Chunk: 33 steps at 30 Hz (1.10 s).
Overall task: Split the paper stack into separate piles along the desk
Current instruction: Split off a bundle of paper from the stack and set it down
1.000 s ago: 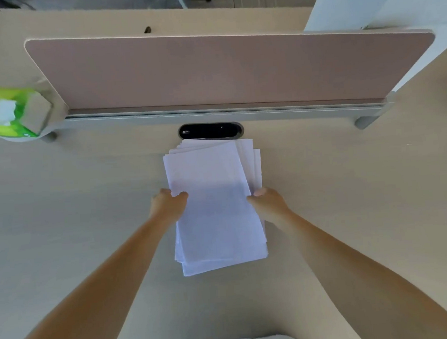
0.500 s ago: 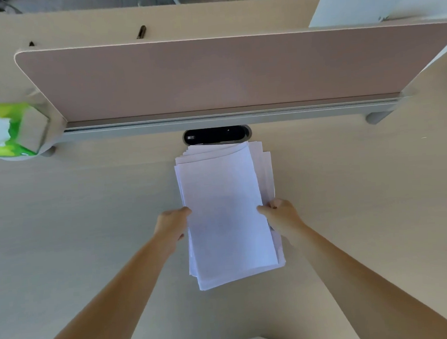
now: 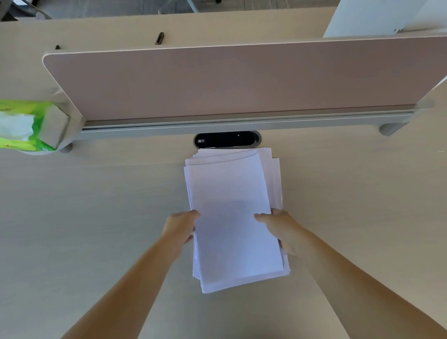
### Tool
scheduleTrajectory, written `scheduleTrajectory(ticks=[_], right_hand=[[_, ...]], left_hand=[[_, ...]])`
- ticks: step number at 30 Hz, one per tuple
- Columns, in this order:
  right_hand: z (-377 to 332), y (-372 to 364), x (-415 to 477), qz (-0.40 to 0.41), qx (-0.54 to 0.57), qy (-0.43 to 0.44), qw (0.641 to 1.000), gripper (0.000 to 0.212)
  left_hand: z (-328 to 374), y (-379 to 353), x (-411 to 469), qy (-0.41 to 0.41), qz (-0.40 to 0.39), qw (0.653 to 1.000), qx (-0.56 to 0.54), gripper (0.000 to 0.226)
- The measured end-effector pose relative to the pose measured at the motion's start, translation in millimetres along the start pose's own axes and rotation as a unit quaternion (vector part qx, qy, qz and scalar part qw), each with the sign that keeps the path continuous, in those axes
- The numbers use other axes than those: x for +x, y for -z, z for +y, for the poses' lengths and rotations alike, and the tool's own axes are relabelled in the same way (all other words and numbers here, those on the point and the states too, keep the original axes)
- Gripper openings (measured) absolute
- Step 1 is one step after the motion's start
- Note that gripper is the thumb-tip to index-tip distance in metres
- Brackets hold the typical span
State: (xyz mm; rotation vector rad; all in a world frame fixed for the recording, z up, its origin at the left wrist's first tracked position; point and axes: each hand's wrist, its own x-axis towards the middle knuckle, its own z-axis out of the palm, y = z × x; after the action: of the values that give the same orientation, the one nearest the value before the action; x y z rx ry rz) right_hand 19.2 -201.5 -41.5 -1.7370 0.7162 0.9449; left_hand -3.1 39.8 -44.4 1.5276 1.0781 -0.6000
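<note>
1. While both hands gripped the paper stack (image 3: 233, 216), its position on the desk (image 3: 89, 231) matched the frames taken a second earlier: centred, with its far edge just short of the black cable port (image 3: 227, 140) at 12 o'clock.
2. The left hand (image 3: 180, 232) was clamped on the stack's 9 o'clock edge, thumb on the top sheet. Compared with one second before, the thumb reached less far onto the page.
3. The right hand (image 3: 282, 227) was clamped on the 3 o'clock edge, thumb on top and fingers tucked beneath the upper sheets. Earlier it had only rested against that edge; the fingers had since worked in under a section.
4. The upper sheets sat squarer than the fanned lower sheets, which protruded at 3 o'clock and 12 o'clock. Whether the upper section had left the lower one could not be determined.
5. Judgement: the change indicated that an upper section was being separated for lifting. No separate pile existed yet, so the task stood at its start.
6. The desk at 9 o'clock and 3 o'clock lay bare for piles. The tissue box (image 3: 15, 125) at 10 o'clock and the partition (image 3: 237, 78) at 12 o'clock stood well apart from the stack.
</note>
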Motion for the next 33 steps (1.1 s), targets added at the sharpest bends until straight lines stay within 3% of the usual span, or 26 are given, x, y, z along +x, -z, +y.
scheduleTrajectory(ticks=[3, 6, 8, 10, 13, 15, 19, 22, 23, 25, 27, 30, 33], right_hand=[[-1, -3, -5, 0.016, 0.006, 0.051, 0.999, 0.028], [-5, 0, -17, -0.005, 0.034, 0.107, 0.994, 0.033], [-7, 8, -26, -0.027, 0.046, 0.143, 0.988, 0.032], [-10, 18, -37, -0.054, 0.080, 0.166, 0.981, 0.030], [-15, 30, -55, -0.100, 0.128, 0.193, 0.968, 0.028], [-16, 34, -68, -0.119, 0.141, 0.222, 0.957, 0.028], [-15, 35, -82, -0.143, 0.169, 0.261, 0.940, 0.025], [-16, 25, -84, -0.143, 0.133, 0.271, 0.943, 0.056], [-17, 17, -84, -0.149, 0.132, 0.274, 0.941, 0.056], [-19, -9, -87, -0.156, 0.137, 0.285, 0.936, 0.036], [-19, -40, -94, -0.157, 0.118, 0.306, 0.931, 0.016], [-17, -87, -111, -0.164, 0.065, 0.347, 0.921, 0.018], [-7, -118, -118, -0.189, -0.009, 0.366, 0.911, 0.015]], left_hand=[[3, 0, -4, 0.000, -0.009, 1.000, 0.008, 0.033], [6, 2, -9, -0.010, -0.009, 1.000, 0.021, 0.021], [11, 8, -16, -0.023, -0.002, 0.999, 0.022, 0.031], [16, 15, -23, -0.025, -0.046, 0.999, -0.011, 0.054], [27, 23, -48, -0.041, -0.160, 0.976, -0.140, 0.037], [34, 24, -69, -0.087, -0.179, 0.963, -0.184, 0.034], [36, 21, -110, -0.249, -0.087, 0.955, -0.133, 0.019], [21, 27, -136, -0.344, -0.039, 0.935, -0.073, 0.034], [13, 32, -141, -0.366, -0.002, 0.929, -0.056, 0.045], [-7, 46, -151, -0.388, 0.099, 0.916, -0.016, 0.067], [-30, 65, -159, -0.404, 0.188, 0.895, -0.011, 0.071], [-72, 104, -162, -0.407, 0.262, 0.874, -0.052, 0.047], [-114, 137, -151, -0.370, 0.262, 0.887, -0.092, 0.012]])
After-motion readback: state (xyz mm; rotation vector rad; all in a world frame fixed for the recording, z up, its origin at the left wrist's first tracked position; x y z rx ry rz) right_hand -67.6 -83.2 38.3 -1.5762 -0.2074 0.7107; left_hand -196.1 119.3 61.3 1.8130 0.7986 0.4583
